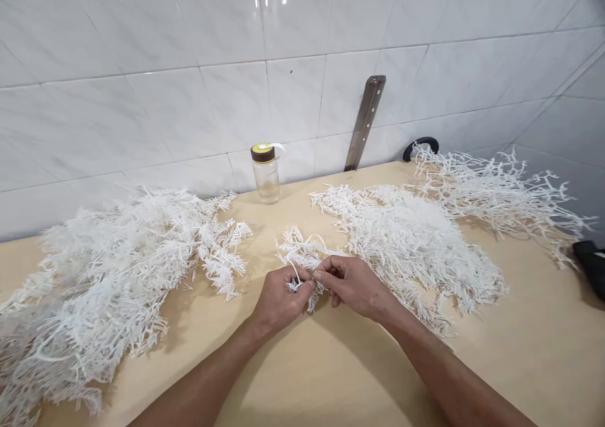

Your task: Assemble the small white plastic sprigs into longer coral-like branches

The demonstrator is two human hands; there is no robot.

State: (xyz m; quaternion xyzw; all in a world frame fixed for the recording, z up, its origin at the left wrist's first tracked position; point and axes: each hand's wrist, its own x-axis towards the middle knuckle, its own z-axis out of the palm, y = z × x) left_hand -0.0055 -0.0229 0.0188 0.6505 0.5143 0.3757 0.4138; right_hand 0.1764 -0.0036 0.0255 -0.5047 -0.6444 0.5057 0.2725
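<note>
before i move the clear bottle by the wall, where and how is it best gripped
Probably around the clear body of the bottle, below its dark-rimmed lid, coming from the front. It stands upright with a roughly cylindrical body, and the tiled wall rises behind it. The white strap juts out at the lid's right, so that looks the poorer hold.

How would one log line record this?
left hand: holding white strands | right hand: pinching at them | table: white heaps both sides, bottle behind
</note>
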